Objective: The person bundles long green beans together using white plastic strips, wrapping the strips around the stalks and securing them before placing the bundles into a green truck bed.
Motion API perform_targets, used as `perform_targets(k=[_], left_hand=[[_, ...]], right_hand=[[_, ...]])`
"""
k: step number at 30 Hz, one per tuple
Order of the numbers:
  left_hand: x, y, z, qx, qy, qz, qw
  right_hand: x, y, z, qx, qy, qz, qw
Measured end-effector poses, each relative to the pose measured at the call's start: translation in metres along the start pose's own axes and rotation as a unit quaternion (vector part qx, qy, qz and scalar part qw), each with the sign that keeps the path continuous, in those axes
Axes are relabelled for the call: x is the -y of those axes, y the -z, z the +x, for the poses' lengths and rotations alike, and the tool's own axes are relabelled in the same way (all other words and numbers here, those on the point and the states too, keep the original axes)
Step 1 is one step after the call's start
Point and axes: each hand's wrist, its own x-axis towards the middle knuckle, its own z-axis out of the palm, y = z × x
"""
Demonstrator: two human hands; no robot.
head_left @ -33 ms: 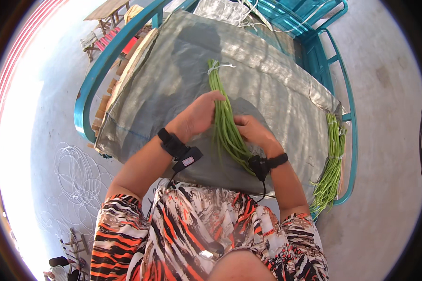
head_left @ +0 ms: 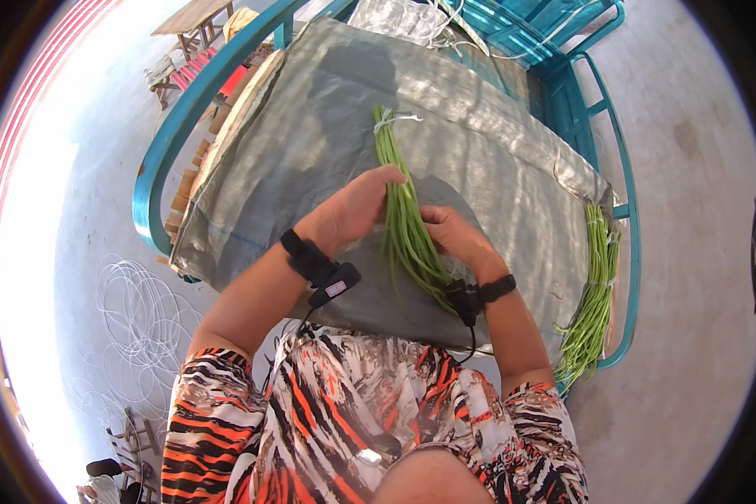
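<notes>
A bundle of long, thin green stalks (head_left: 407, 220) lies lengthwise before me on a grey sheet (head_left: 294, 176). Near its far end a white tie (head_left: 386, 123) is knotted around it. From the left my left hand (head_left: 357, 206) is closed about the bundle's middle, its thumb across the top and the other fingers partly hidden. On the opposite side, a little nearer to me, my right hand (head_left: 458, 235) has its fingers curled against the stalks; their tips are hidden. The near ends of the stalks run beneath the black device on my right wrist.
More tied bundles of green stalks (head_left: 595, 294) lie at the sheet's right edge. A blue metal frame (head_left: 147, 189) borders the work surface on both sides. White string (head_left: 441, 25) lies at the far end. Loose coils of thin line (head_left: 143, 315) spread over the floor to the left.
</notes>
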Motion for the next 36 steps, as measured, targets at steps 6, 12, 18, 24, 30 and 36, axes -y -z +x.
perform_targets(k=[6,12,18,24,30,36], left_hand=[[-0.005,0.006,-0.021,0.049,0.025,0.354,0.934],[-0.003,0.014,-0.022,0.025,0.038,0.431,0.901],[0.004,0.023,-0.019,0.014,-0.010,0.455,0.890],[0.001,-0.001,-0.030,-0.103,-0.040,0.512,0.852],[-0.005,-0.018,-0.054,-0.183,-0.108,0.527,0.823],[-0.005,-0.028,-0.069,-0.187,-0.140,0.401,0.886]], right_hand=[[-0.027,0.004,0.016,0.022,0.080,0.032,0.996],[-0.028,0.000,0.018,0.016,0.075,0.034,0.996],[-0.013,-0.008,0.008,-0.009,0.081,-0.018,0.996],[-0.024,0.003,0.006,-0.073,0.076,-0.053,0.993],[-0.019,0.023,-0.013,-0.081,0.069,-0.024,0.994],[0.000,0.003,-0.028,-0.144,0.109,-0.035,0.983]])
